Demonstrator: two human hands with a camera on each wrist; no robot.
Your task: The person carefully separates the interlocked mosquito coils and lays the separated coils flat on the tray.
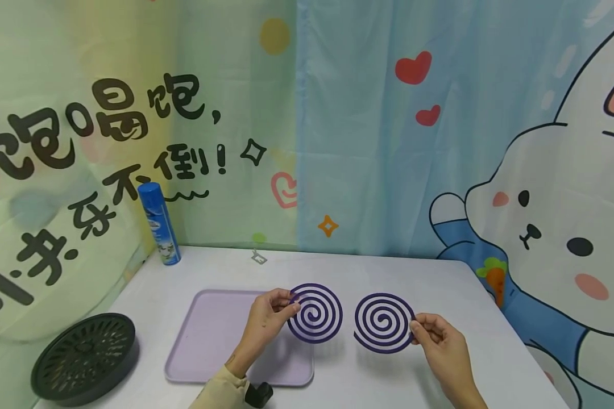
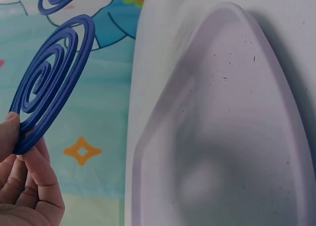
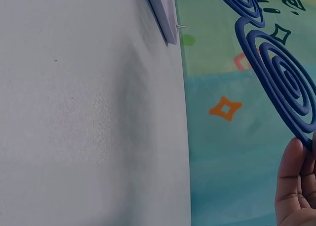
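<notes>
I see my left hand (image 1: 266,315) pinching the rim of one purple mosquito coil (image 1: 315,313) above the lilac tray's (image 1: 210,335) right edge, my right hand (image 1: 437,338) pinching the second coil (image 1: 384,322) over bare desk (image 1: 389,272), a narrow gap between them.

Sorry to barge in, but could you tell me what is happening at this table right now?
A person holds two purple spiral coils up above a white table. The left hand pinches the left coil at its edge, above the lilac tray; the right hand pinches the right coil. The coils are apart. A black round holder and a blue spray can stand to the left.
</notes>
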